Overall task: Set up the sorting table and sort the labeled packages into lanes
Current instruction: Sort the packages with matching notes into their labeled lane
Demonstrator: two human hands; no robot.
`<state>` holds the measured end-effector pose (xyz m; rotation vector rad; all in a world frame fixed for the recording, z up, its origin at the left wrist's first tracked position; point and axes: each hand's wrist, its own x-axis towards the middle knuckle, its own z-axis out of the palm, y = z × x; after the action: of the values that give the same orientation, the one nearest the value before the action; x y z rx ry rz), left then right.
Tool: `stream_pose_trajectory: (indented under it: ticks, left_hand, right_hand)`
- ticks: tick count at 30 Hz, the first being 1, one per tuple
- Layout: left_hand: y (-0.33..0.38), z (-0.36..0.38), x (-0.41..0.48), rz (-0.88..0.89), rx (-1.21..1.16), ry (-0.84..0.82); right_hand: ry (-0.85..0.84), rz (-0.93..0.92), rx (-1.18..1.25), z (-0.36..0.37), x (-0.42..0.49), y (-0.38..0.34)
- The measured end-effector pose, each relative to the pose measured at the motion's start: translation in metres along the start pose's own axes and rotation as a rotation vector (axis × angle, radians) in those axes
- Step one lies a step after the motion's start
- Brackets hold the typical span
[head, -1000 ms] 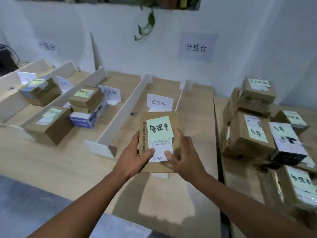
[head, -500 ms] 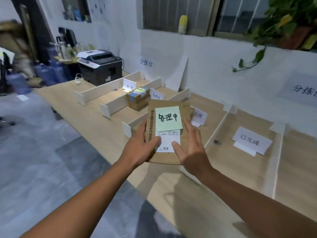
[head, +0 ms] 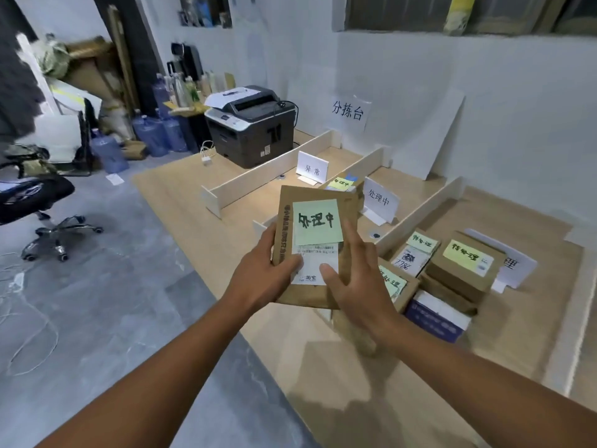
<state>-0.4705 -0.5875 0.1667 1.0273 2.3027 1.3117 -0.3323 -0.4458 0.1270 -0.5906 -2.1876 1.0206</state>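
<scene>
Both on it: left hand (head: 258,279) and right hand (head: 352,286) grip the brown package (head: 307,297) by its sides, thumbs on the white label (head: 311,273), up over the counter (head: 181,202) edge. The green note (head: 318,223) matches the 处理中 sign (head: 379,200), so I'd lower it flat into that lane, note up, clear of the dividers (head: 416,215). The box hides the lane's front. The yellow-noted package (head: 341,182) behind is probably in there too, can't quite tell

Stacked boxes (head: 458,277) hide most of a sign (head: 520,267).
</scene>
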Motion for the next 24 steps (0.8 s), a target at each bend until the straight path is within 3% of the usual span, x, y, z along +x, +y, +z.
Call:
stream_pose_trajectory:
  ticks: [6,15,24]
  left_hand:
    - [-0.017,-0.004,0.117,0.069,-0.057,-0.140]
    - [-0.070,0.077,0.287,0.178,-0.158,-0.467]
    - [-0.105,0.151,0.383,0.169,-0.167,-0.710]
  right_hand:
    - [0.076,0.125,-0.044,0.034,0.077,0.027]
    - [0.279,0.437,-0.179,0.050,0.166,0.109]
    - [0.215,0.750,-0.242,0.053,0.220,0.178]
